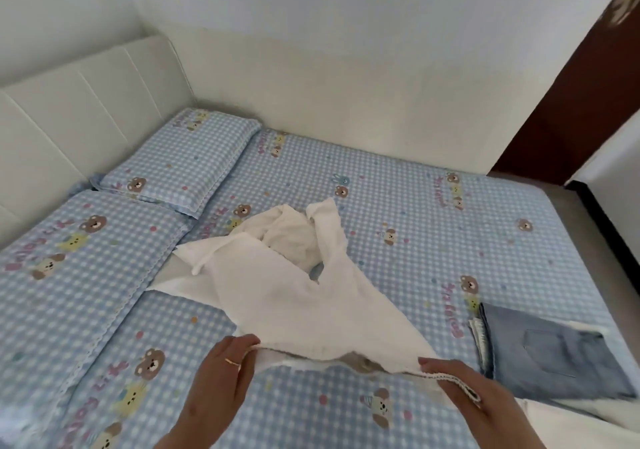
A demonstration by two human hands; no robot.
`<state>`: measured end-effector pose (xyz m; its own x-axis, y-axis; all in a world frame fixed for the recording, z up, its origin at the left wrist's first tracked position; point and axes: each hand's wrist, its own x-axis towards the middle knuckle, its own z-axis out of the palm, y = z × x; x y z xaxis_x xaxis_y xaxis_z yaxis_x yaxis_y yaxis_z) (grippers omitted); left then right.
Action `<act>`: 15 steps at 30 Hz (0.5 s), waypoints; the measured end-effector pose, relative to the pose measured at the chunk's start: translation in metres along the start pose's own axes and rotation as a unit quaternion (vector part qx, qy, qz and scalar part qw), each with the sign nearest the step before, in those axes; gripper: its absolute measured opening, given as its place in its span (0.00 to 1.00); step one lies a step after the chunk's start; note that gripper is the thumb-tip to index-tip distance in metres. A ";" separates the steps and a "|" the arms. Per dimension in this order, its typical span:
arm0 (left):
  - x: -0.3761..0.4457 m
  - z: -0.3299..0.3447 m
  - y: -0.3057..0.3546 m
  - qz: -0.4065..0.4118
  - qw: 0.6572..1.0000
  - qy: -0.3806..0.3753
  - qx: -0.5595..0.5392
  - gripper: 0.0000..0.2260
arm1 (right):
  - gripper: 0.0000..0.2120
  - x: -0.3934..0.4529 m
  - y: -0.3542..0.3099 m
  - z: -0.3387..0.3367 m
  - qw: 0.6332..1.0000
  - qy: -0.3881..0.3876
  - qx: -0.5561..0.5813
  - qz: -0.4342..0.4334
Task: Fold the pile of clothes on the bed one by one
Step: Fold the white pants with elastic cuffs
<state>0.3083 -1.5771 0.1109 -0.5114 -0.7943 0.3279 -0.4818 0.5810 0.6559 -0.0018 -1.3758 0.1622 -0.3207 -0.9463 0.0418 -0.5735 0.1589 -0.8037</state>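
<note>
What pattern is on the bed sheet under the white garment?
Light blue and white check with cartoon bears and pink lettering on the bed sheet, seen in the head view.

A soft blue-and-white gingham bed sheet (398,185) is seen, scattered with brown bears, yellow and tan animals, pastel dots and pink lettering. The same checked print is carried by the rectangular pillow (180,157). A plain white textured knit garment (294,296) is shown, paler cream at its crumpled far end. Faded light-blue folded denim jeans (550,351) are picked out. The padded headboard (76,102) is rendered off-white, and a thin gold ring (231,362) is glimpsed.
</note>
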 end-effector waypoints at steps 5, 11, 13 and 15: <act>0.021 -0.061 0.079 0.061 0.997 0.050 -0.009 0.09 | 0.17 -0.009 -0.074 -0.052 0.998 0.042 -0.049 -0.016; 0.031 -0.106 0.136 0.068 0.992 0.022 -0.102 0.13 | 0.13 -0.030 -0.114 -0.103 0.992 0.091 -0.068 -0.062; 0.036 -0.112 0.144 0.030 0.991 -0.004 -0.132 0.12 | 0.10 -0.034 -0.119 -0.116 0.991 0.097 -0.053 -0.069; 0.041 -0.113 0.149 -0.011 0.986 -0.076 -0.148 0.11 | 0.09 -0.033 -0.119 -0.123 0.992 0.101 -0.052 -0.064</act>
<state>0.2961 -1.5434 0.2988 -0.6145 -0.7574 0.2208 -0.2773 0.4694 0.8383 -0.0158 -1.3286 0.3292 -0.3784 -0.8868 0.2653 -0.6899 0.0791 -0.7196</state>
